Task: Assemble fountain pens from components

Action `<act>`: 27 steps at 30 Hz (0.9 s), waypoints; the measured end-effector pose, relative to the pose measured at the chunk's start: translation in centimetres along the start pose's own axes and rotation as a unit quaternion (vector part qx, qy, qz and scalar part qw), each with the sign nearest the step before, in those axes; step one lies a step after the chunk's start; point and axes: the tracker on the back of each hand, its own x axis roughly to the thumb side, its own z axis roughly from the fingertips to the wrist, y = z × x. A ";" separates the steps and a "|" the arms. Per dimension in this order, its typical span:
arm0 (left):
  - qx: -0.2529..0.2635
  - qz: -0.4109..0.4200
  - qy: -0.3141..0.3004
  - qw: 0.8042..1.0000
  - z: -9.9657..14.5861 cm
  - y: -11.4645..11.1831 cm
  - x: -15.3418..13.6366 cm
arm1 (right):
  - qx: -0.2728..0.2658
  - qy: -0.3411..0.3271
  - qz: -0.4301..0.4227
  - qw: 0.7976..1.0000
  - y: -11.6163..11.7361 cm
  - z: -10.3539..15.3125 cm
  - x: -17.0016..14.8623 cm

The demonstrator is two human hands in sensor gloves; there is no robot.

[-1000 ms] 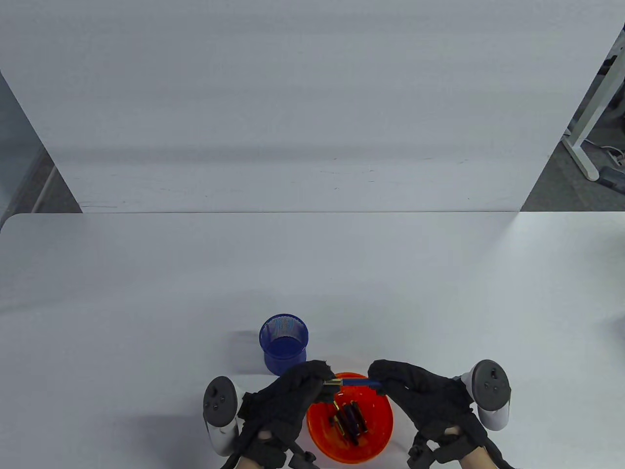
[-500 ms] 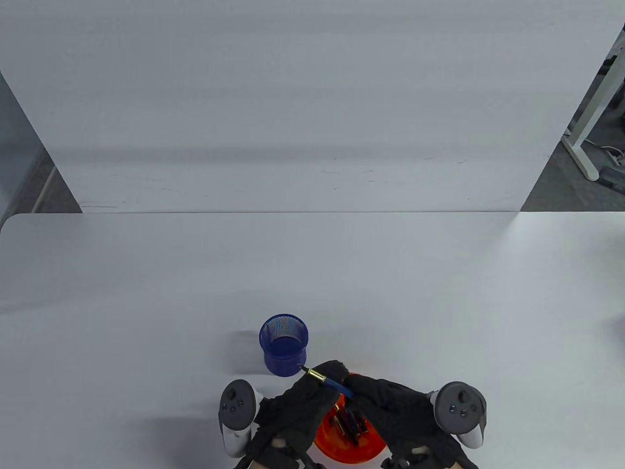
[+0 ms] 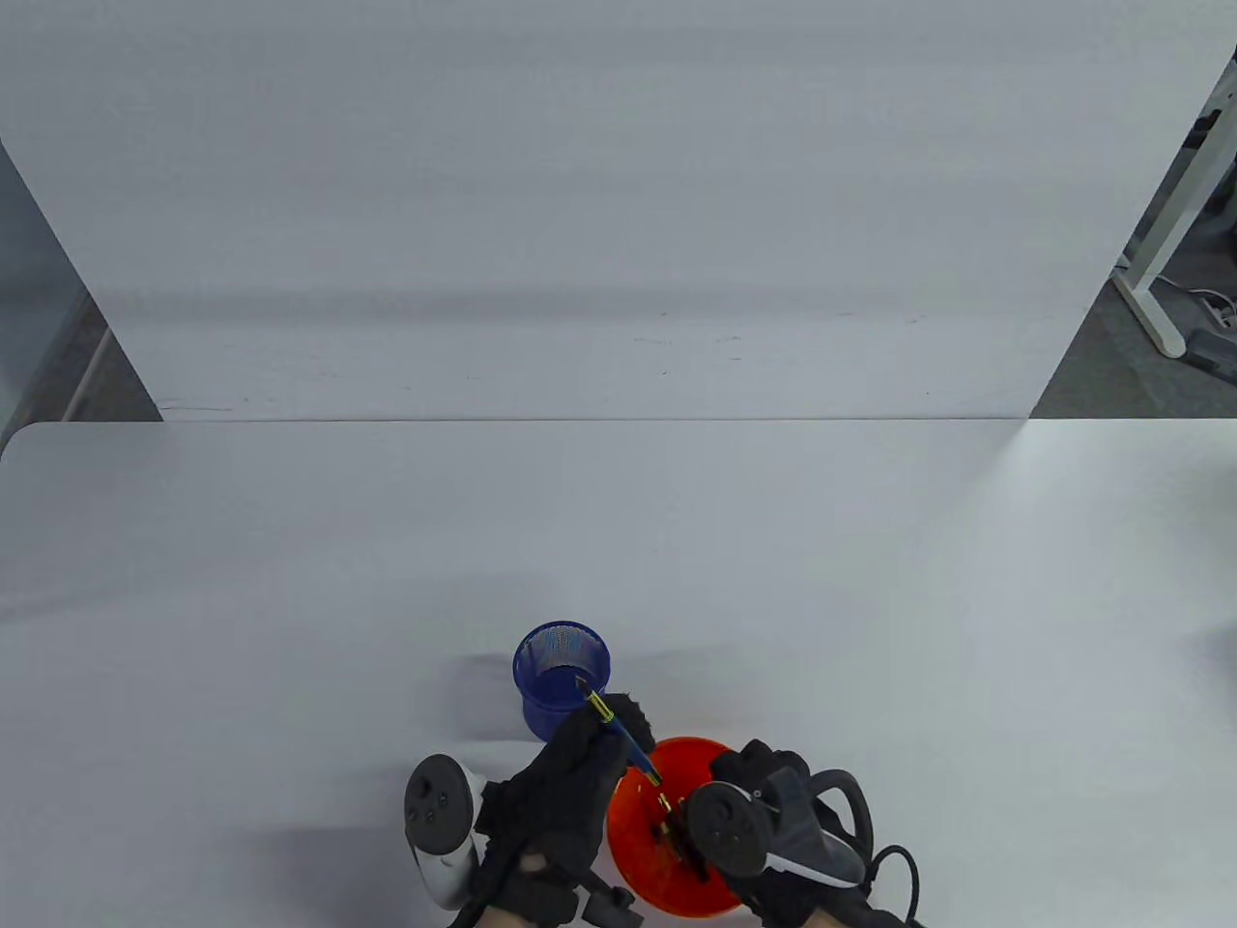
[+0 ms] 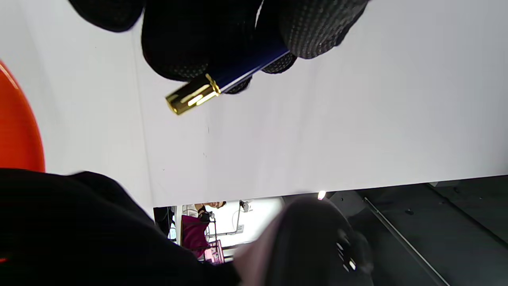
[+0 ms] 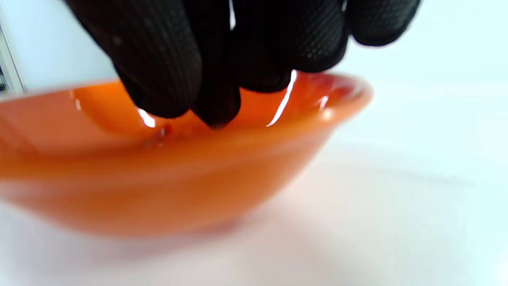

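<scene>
Table view: left hand (image 3: 570, 773) fingers pinch pen (image 3: 618, 733), nib aimed up-left over cup (image 3: 562, 677); right hand (image 3: 773, 822) in bowl (image 3: 638, 870), finger state unclear.

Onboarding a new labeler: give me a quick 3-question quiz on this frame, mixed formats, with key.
1. True or false: the left hand holds the pen.
2. Multiple choice: the right hand is over which container? A) the blue cup B) the orange bowl C) neither
3. Fill in: in the table view, the pen's nib end points toward the ____.

Key: 1 true; 2 B; 3 cup
</scene>
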 end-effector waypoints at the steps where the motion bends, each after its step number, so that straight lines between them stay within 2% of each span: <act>1: 0.003 0.001 -0.001 1.000 0.0 0.0 0.0 | 0.009 0.005 0.020 1.000 0.3 -0.3 0.4; 5: 0.003 -0.002 -0.001 1.000 -0.1 0.1 0.0 | 0.011 0.006 0.052 0.999 0.9 -0.5 1.4; 11: 0.002 -0.006 -0.001 1.000 -0.1 0.1 0.0 | 0.050 0.009 0.064 0.997 1.1 -0.6 1.7; 14: 0.002 -0.013 -0.002 1.000 -0.2 0.2 -0.1 | 0.034 0.003 0.090 0.995 1.4 -0.6 2.3; 19: -0.001 -0.019 -0.003 1.000 -0.2 0.2 0.0 | 0.050 -0.008 0.102 0.994 1.6 -0.7 2.5; 21: -0.005 -0.021 -0.005 1.000 -0.1 0.2 0.1 | 0.023 -0.012 0.063 0.998 0.2 -0.1 1.6; 23: -0.015 -0.036 -0.007 0.999 -0.2 0.3 0.4 | -0.057 -0.017 -0.046 0.997 -2.5 1.3 -0.4; 24: -0.026 -0.049 -0.003 0.998 -0.3 0.3 0.5 | -0.074 -0.032 -0.107 0.991 -3.4 1.9 -1.5; 25: -0.039 -0.062 0.002 0.997 -0.3 0.3 0.6 | -0.089 -0.044 -0.162 0.982 -4.0 2.5 -2.7; 27: -0.056 -0.100 0.000 0.993 -0.3 0.0 0.6 | -0.136 -0.070 -0.300 0.942 -5.0 3.9 -6.0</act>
